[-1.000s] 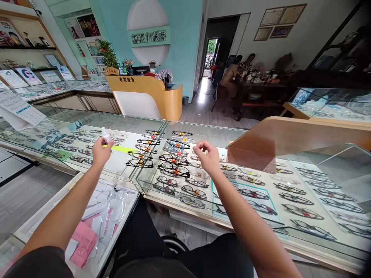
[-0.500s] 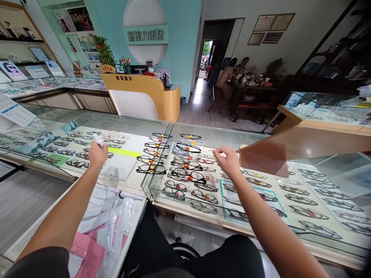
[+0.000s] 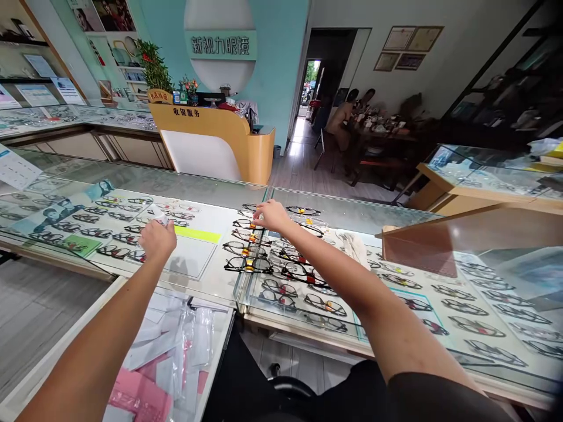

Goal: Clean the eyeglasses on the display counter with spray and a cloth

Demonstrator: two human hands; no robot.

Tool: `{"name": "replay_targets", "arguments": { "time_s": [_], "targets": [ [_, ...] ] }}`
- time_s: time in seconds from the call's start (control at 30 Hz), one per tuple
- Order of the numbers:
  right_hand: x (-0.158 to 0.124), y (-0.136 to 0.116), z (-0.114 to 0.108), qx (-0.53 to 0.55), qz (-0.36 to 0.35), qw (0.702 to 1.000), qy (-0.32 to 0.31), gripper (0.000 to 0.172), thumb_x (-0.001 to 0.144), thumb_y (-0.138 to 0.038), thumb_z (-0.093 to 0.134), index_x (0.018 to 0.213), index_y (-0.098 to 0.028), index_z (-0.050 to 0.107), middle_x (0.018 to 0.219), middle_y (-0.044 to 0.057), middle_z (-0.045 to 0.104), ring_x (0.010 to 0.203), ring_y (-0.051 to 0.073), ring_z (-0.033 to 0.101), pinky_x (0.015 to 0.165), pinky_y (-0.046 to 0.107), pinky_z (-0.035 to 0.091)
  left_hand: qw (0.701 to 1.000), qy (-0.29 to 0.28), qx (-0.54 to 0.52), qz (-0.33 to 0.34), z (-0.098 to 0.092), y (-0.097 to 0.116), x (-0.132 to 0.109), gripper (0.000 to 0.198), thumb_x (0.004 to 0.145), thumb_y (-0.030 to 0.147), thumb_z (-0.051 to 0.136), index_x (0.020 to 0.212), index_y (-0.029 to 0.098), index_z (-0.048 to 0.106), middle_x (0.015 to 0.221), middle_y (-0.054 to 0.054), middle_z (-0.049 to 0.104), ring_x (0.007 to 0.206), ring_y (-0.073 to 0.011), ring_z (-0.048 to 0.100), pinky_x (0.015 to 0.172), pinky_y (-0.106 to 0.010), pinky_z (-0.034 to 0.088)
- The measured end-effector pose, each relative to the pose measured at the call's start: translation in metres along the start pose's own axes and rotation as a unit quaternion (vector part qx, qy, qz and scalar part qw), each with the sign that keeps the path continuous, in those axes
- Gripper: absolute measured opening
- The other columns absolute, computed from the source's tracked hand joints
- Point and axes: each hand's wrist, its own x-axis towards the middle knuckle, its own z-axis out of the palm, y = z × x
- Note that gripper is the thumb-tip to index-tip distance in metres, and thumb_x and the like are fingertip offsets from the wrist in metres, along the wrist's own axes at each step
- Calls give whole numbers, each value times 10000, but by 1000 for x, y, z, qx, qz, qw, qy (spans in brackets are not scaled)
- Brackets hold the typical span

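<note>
My left hand is closed around a small white bottle, held above the left part of the glass counter; the fingers hide its lower part. My right hand hovers over the back of a column of dark eyeglasses lying on the glass top near the seam. Its fingers are bent downward and slightly apart, next to the rear pairs, with nothing visible in them. A second column of eyeglasses lies to the right, partly behind my right forearm. A crumpled pale cloth rests on the glass beyond that forearm.
Below my left arm an open drawer holds clear plastic sleeves and pink packets. More frames lie inside the glass counter. A brown box-like stand is at the right. Two people sit at a table in the back.
My right hand has moved left, from near the cloth's place to the left column of eyeglasses. My left hand, still holding the bottle, has shifted slightly right and down in view.
</note>
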Motion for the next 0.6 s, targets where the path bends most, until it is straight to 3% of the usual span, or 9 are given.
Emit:
{"name": "replay_targets", "arguments": {
  "time_s": [0.2,0.6],
  "targets": [
    [19,-3,4,-16,25,999,-29,280,1041,-527,784,1118,-295,920,1223,110,874,1323,338,649,1087,415,459,1000,2,6,11,3,-1,-1,593,1116,465,424,1450,0,579,1507,-381,623,1425,-523,580,1177,-679,477],
    [35,11,1,-25,46,998,-28,333,1091,-523,710,1165,-268,911,1260,144,861,1329,324,650,1135,438,452,1000,7,-4,26,6,-5,0,623,1116,517,418,1436,11,588,1493,-399,617,1410,-542,578,1152,-705,478]
  ]
}}
